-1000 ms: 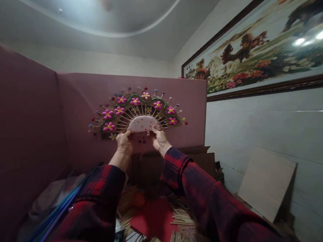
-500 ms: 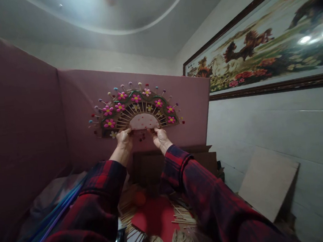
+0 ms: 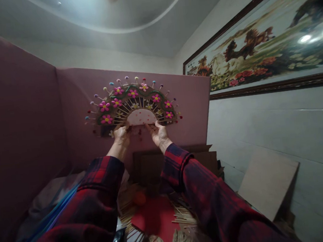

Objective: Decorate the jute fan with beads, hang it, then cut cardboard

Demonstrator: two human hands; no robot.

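Both hands, left (image 3: 121, 134) & right (image 3: 158, 130), grip the fan-shaped stick craft (image 3: 133, 108) w/ pink flowers by its bottom edge, raised before pink board (image 3: 77, 106). No readable writing.

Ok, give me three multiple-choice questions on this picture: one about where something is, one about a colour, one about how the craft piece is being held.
1. Where is the framed horse picture?
A. on the right wall
B. on the floor
C. on the ceiling

2. What colour are the big flowers on the fan-shaped craft piece?
A. blue
B. pink
C. white

3. How is the craft piece held?
A. lying flat on the red mat
B. by the left hand alone
C. raised, left hand and right hand at its base

Answers: 1 A, it hangs right of the pink board. 2 B, pink petals show. 3 C, both sets of fingers grip its lower edge.
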